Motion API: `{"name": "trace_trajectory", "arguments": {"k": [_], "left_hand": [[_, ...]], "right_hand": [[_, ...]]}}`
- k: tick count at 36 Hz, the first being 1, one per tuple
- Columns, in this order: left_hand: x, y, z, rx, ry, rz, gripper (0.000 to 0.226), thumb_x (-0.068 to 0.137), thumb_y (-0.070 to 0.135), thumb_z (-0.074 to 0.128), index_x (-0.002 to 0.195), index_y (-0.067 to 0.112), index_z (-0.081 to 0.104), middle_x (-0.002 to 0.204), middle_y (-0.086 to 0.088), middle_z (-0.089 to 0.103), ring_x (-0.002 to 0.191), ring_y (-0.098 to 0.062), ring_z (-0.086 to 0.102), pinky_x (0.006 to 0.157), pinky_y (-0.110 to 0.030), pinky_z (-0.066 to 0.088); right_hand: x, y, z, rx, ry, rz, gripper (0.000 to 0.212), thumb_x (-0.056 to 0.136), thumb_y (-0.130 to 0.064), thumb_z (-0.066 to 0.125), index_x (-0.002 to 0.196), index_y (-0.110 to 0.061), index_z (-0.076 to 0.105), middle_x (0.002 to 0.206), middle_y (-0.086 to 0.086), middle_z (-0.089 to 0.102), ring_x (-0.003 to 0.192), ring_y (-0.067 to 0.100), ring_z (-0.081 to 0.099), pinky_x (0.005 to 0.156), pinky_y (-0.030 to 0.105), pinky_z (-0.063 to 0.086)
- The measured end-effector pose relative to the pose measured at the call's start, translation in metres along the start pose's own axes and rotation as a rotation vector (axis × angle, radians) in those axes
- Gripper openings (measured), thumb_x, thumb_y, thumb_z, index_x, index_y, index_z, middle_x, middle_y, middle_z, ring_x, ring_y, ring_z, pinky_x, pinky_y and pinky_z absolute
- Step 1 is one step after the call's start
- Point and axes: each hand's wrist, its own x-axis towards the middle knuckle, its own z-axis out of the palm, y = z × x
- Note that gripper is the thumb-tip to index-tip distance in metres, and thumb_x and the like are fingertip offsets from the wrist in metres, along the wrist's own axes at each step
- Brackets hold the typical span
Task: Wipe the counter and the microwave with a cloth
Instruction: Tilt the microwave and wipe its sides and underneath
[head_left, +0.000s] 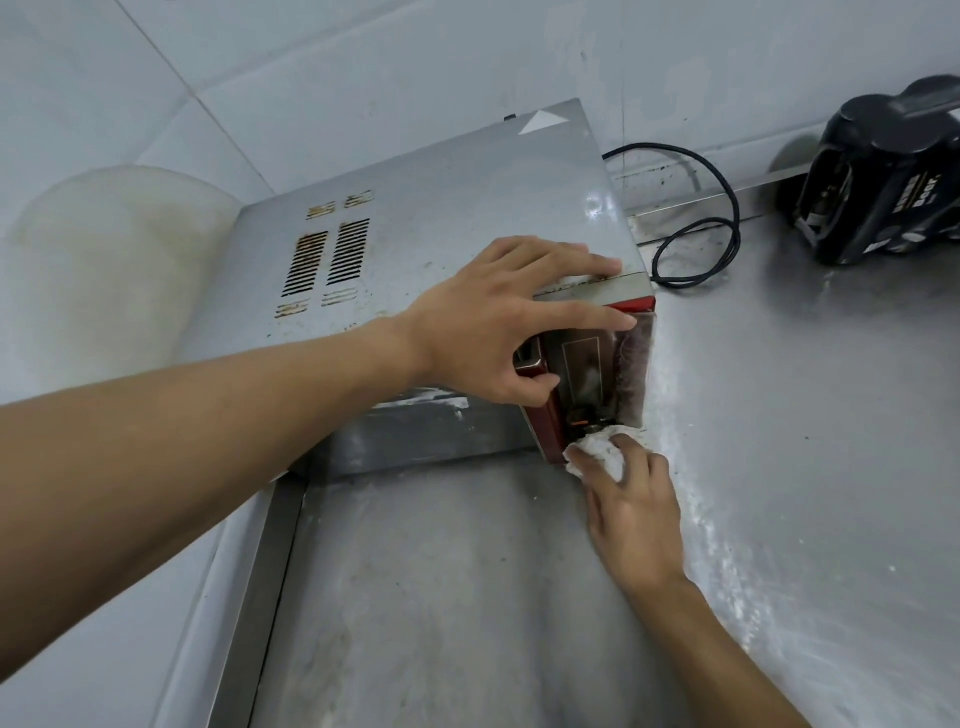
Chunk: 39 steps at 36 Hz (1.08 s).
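1. Pressing against the bottom front corner of the microwave: a crumpled white cloth, right where the red-trimmed front meets the counter.
2. Right hand has the cloth bunched under curled fingers, gripping it, knuckles up. The wrist and forearm trail back toward the near right.
3. Left hand is laid over the top front corner of the microwave. Fingers are spread and fairly straight, some on the top panel, one along the upper edge of the front. The thumb is pressed to the front lower down. It braces the box and clasps nothing.
4. Microwave sits at the left end of the counter, its back near the tiled wall. The grey top has vent slots with rusty marks around them.
5. Counter is steel, dull and smeared, with a pale speckled streak running from the cloth toward the near edge.
6. Black cord loops on the counter just behind the right side of the microwave.
7. Black appliance stands well to the right, by the wall. What kind, I cannot tell.
8. Pale round object leans at the wall left of the microwave. It is stained and not identifiable.
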Motion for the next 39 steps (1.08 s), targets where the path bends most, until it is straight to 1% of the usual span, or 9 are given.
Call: {"name": "trace_trajectory", "arguments": {"k": [5,9,10,12,14,19,26,33,39], "left_hand": [[0.000,-0.001,0.000,0.003,-0.005,0.003,0.070,0.080,0.043,0.070,0.148,0.035,0.056,0.161,-0.005,0.042,0.150,-0.029,0.039,0.115,-0.055,0.034],[0.000,0.000,0.000,-0.003,-0.002,0.000,0.070,0.080,0.042,0.071,0.148,0.034,0.057,0.161,-0.005,0.043,0.150,-0.029,0.039,0.115,-0.055,0.034],[0.000,0.000,0.000,-0.003,-0.003,0.000,0.070,0.080,0.042,0.071,0.148,0.034,0.057,0.161,-0.005,0.042,0.150,-0.029,0.039,0.115,-0.055,0.034],[0.000,0.000,0.000,-0.003,-0.005,0.001,0.070,0.080,0.042,0.071,0.148,0.035,0.056,0.161,-0.005,0.042,0.150,-0.029,0.038,0.115,-0.055,0.035],[0.000,0.000,0.000,-0.003,-0.001,0.002,0.070,0.080,0.042,0.071,0.148,0.035,0.057,0.161,-0.004,0.042,0.150,-0.029,0.039,0.114,-0.055,0.035],[-0.001,0.000,0.000,0.000,-0.004,0.000,0.069,0.081,0.042,0.069,0.148,0.035,0.056,0.161,-0.005,0.042,0.150,-0.029,0.039,0.116,-0.054,0.034],[-0.001,0.001,-0.001,0.003,-0.004,-0.006,0.070,0.080,0.042,0.070,0.148,0.035,0.057,0.161,-0.005,0.042,0.150,-0.029,0.039,0.116,-0.054,0.034],[-0.001,0.000,0.000,-0.005,0.000,0.001,0.068,0.081,0.042,0.070,0.148,0.034,0.057,0.161,-0.006,0.043,0.150,-0.030,0.039,0.115,-0.055,0.034],[-0.001,0.000,0.000,-0.009,0.004,-0.001,0.069,0.080,0.040,0.071,0.147,0.034,0.058,0.161,-0.005,0.043,0.150,-0.029,0.039,0.115,-0.054,0.035]], "right_hand": [[-0.001,-0.001,0.009,-0.063,0.007,-0.002,0.047,0.082,-0.007,0.081,0.126,-0.022,0.073,0.135,0.017,0.060,0.104,0.040,0.054,0.087,0.051,0.045],[-0.001,0.006,0.006,-0.080,-0.030,-0.070,0.052,0.080,-0.006,0.079,0.130,-0.017,0.071,0.140,0.020,0.056,0.120,0.047,0.051,0.102,0.061,0.045],[-0.001,0.007,0.004,-0.079,-0.054,-0.084,0.054,0.079,-0.004,0.080,0.130,-0.017,0.071,0.142,0.020,0.054,0.123,0.048,0.051,0.100,0.062,0.049],[-0.001,0.009,0.000,-0.075,-0.097,-0.113,0.059,0.076,0.000,0.082,0.131,-0.017,0.070,0.144,0.019,0.052,0.126,0.049,0.052,0.085,0.058,0.058],[-0.001,0.013,-0.004,-0.081,-0.109,-0.168,0.063,0.073,0.003,0.084,0.131,-0.017,0.070,0.144,0.019,0.051,0.124,0.048,0.054,0.075,0.054,0.060],[0.001,0.021,-0.007,-0.075,-0.007,-0.203,0.051,0.084,0.001,0.078,0.132,-0.010,0.068,0.138,0.025,0.056,0.119,0.049,0.056,0.090,0.059,0.054],[0.010,0.011,-0.003,-0.133,-0.094,-0.169,0.064,0.068,0.005,0.081,0.129,-0.010,0.070,0.139,0.022,0.055,0.109,0.048,0.055,0.079,0.053,0.053],[-0.009,0.021,-0.005,-0.110,-0.066,-0.208,0.051,0.075,-0.005,0.087,0.122,-0.017,0.074,0.132,0.017,0.060,0.113,0.044,0.056,0.082,0.050,0.049],[0.000,0.013,0.000,-0.005,0.063,-0.165,0.070,0.074,0.013,0.071,0.139,-0.010,0.056,0.136,0.022,0.055,0.120,0.043,0.053,0.096,0.056,0.050]]}}
